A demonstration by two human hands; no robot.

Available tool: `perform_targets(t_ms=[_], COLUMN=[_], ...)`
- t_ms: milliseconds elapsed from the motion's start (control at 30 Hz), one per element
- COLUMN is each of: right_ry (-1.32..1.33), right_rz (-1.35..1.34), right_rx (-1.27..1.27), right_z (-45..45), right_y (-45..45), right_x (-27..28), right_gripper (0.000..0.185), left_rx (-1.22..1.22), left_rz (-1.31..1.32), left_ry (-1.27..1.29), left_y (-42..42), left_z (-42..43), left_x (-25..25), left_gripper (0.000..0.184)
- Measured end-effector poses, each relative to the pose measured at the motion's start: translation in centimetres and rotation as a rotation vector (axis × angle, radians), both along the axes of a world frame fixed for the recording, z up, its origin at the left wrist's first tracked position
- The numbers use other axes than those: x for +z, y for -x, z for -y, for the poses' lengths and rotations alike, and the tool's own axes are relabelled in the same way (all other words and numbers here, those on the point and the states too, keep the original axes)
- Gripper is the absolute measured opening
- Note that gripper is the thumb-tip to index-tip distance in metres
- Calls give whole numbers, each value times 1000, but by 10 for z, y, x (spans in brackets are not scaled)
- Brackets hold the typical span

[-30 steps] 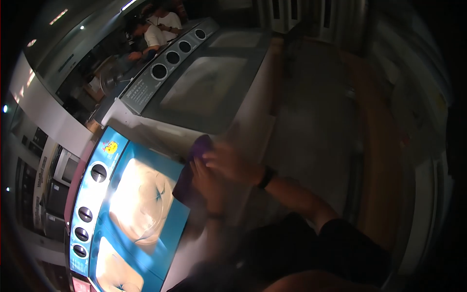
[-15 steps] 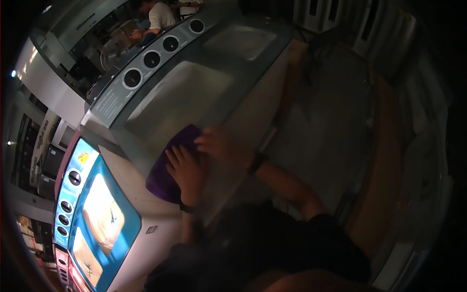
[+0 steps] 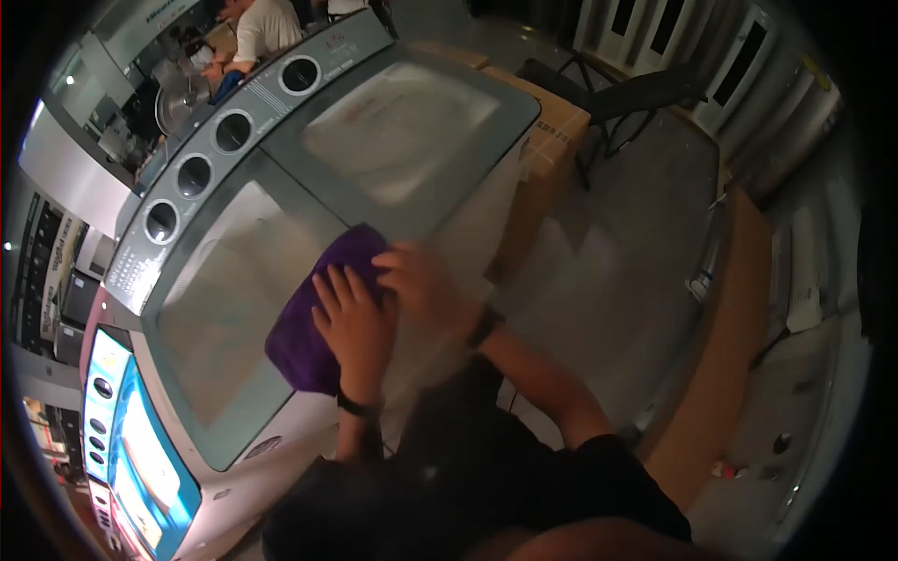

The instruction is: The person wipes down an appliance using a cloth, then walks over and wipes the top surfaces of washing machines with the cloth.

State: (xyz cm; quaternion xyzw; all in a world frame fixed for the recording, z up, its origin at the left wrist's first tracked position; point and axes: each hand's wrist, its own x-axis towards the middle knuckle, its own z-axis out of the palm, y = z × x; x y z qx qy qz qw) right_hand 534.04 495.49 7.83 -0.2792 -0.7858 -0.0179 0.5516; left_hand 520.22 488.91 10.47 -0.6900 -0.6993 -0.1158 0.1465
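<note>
The purple cloth (image 3: 309, 327) lay under your left hand (image 3: 357, 323), over the front edge of the grey washing machine (image 3: 332, 201). That hand was open, its fingers a little spread on the fabric. Your right hand (image 3: 426, 290) had bent fingers at the cloth's edge; blur hid whether they gripped it. The cloth was already at the machine but covered only a small part; what was done or left on the lids beyond your hands could not be told. A blue-trimmed machine (image 3: 178, 449) stood left of them, a cardboard box (image 3: 554, 131) beyond your right.
</note>
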Motion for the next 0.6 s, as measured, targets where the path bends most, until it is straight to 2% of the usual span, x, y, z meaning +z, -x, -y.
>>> perform_targets(t_ms=[100, 200, 300, 400, 500, 600], right_ry=[8, 104, 145, -7, 108, 275], right_rz=[55, 168, 131, 90, 50, 100], right_rx=[-34, -80, -253, -381, -392, -231], right_z=[-52, -92, -125, -168, -197, -220], right_y=[-65, -136, -190, -228, -236, -246], right_x=[-6, 16, 20, 35, 59, 45], right_gripper=[12, 11, 13, 15, 17, 23], left_rx=[-33, -88, -170, -239, -296, -297], left_rz=[20, 83, 132, 167, 215, 246], left_ry=[-55, -75, -97, -80, -153, -74], left_y=[-64, -130, -188, -246, -278, -278], left_z=[-57, -99, -145, -189, -219, -220], left_x=[3, 2, 1, 1, 0, 7], left_gripper=[66, 64, 63, 63, 69, 71])
